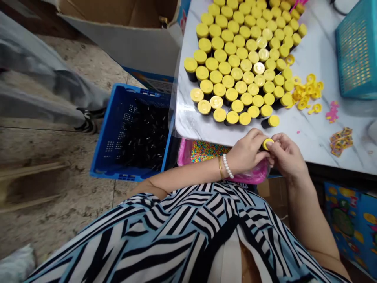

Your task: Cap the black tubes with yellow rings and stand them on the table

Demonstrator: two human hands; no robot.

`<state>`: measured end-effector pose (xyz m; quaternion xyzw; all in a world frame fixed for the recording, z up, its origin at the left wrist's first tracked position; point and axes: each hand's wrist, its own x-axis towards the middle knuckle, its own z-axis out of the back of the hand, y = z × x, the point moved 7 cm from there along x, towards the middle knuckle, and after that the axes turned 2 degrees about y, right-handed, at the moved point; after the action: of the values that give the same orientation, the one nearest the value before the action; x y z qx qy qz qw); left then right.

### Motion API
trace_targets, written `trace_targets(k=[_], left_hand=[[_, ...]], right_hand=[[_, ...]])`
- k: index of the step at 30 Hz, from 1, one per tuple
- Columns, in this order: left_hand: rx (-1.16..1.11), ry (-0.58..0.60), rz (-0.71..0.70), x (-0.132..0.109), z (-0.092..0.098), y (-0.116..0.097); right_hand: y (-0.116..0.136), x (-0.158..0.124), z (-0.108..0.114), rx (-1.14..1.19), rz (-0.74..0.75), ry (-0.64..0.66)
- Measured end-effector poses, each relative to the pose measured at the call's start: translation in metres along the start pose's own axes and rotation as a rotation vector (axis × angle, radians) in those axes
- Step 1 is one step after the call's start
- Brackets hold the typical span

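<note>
Just over the table's front edge, my left hand is wrapped round a small black container whose body is mostly hidden by fingers. My right hand has its thumb and fingers on the yellow cap at the container's top. Below both hands sits a pink tray holding many small coloured beads. Rows of similar black containers with yellow caps stand upright close together on the table, and one capped container is nearest my hands.
Loose yellow ring-shaped pieces, a pink piece and patterned pieces lie on the marbled table. A teal basket stands at right. At left are a blue crate of black tubes and a cardboard box.
</note>
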<state>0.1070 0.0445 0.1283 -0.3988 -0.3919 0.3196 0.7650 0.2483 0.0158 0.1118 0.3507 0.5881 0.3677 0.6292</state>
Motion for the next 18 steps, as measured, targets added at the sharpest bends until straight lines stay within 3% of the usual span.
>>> trace_targets(k=[4, 7, 10, 12, 15, 18], left_hand=[[0.066, 0.004, 0.045, -0.001, 0.004, 0.001], [0.084, 0.037, 0.065, -0.005, 0.007, 0.003], [0.066, 0.012, 0.150, -0.006, 0.013, 0.008], [0.038, -0.020, 0.220, -0.003, 0.016, 0.013], [-0.081, -0.038, 0.327, 0.004, 0.015, 0.019], [-0.325, -0.050, 0.405, 0.005, 0.010, 0.021]], right_hand=[[0.000, -0.003, 0.013, -0.050, 0.125, -0.115], [0.024, 0.000, 0.032, -0.078, 0.277, -0.302], [0.051, 0.010, 0.041, -0.267, 0.384, -0.456], [0.052, 0.025, 0.035, -0.330, 0.337, -0.423], [0.038, 0.043, 0.023, -0.215, 0.248, -0.341], [0.028, 0.043, 0.020, -0.117, 0.264, -0.369]])
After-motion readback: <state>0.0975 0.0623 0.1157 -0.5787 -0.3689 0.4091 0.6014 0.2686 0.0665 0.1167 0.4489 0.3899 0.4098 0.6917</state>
